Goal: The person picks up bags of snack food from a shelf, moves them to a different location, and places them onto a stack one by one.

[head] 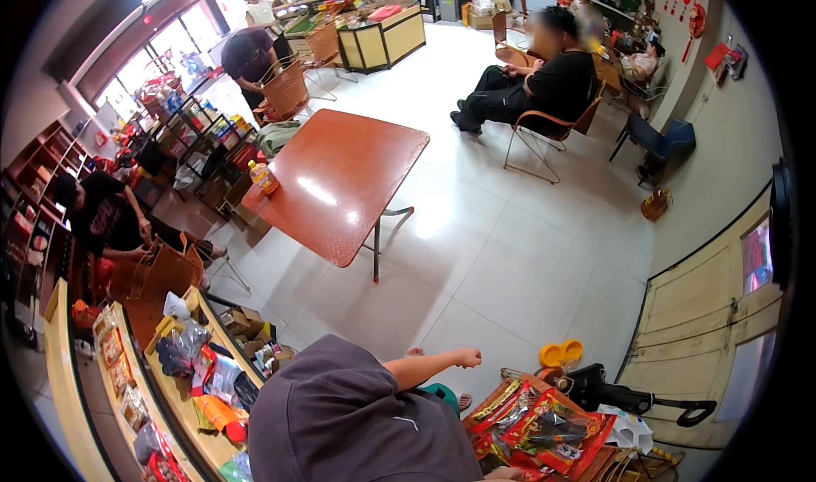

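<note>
My left hand (468, 357) is held out over the white tile floor, curled into a fist with nothing visible in it. At the bottom edge, my right hand (505, 474) is partly cut off beside red plastic food packets (561, 428); its fingers are hard to make out. The packets have clear windows with dark contents and bear writing. They lie heaped on a woven wicker seat (602, 460). My dark grey shirt (357, 418) fills the lower middle, with my sandalled feet (466, 400) partly showing below the green shorts.
A red-brown folding table (347, 176) holds a bottle of yellow liquid (263, 177). Wooden display shelves (204, 354) with packets stand left. Yellow twin bowls (561, 354), a black-handled object (695, 412) and a door (695, 316) are at right. Several people sit or stand around, one in a wicker chair (586, 115).
</note>
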Available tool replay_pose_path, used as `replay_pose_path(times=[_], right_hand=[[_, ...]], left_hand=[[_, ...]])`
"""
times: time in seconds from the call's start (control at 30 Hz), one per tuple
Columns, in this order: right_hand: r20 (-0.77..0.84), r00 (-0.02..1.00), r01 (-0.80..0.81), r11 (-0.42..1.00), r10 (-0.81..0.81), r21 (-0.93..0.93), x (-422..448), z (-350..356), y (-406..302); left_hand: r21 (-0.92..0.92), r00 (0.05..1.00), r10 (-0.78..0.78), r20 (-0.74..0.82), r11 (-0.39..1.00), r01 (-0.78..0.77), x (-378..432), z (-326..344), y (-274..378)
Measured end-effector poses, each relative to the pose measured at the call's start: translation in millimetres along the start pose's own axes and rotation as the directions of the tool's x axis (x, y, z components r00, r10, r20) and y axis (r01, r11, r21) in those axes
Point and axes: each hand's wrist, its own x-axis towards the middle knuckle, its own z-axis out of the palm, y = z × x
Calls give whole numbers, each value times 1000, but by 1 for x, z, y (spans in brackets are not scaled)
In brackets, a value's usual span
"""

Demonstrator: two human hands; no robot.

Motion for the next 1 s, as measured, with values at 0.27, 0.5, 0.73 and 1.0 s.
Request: replay_pose_path(times=[0.27,0.5,0.73,1.0], right_hand=[[20,999,-43,999,43,-2,14,-7,9],[38,994,-102,995,103,-24,42,-15,13],[29,989,-144,987,147,-70,61,-34,8],[25,986,-160,983,162,-91,71,-39,11]], left_hand=[[-12,998,49,38,999,-48,55,59,18],[37,961,264,83,963,-268,79,137,58],[-438,921,272,279,889,-130,92,197,85],[-330,969,130,209,942,-55,91,231,112]])
